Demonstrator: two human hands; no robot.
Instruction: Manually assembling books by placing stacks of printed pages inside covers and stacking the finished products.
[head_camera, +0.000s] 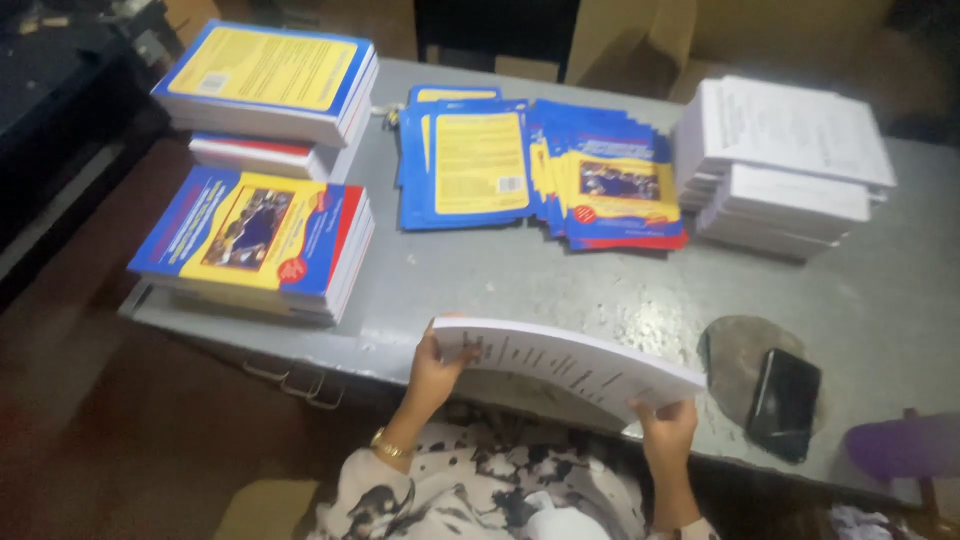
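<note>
Grey metal table (880, 300) on dark brown floor (120, 420).

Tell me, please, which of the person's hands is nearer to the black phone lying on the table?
Right. The right hand grips the white page block's near corner, just beside the black phone. The left hand grips its far end, farther away.
</note>
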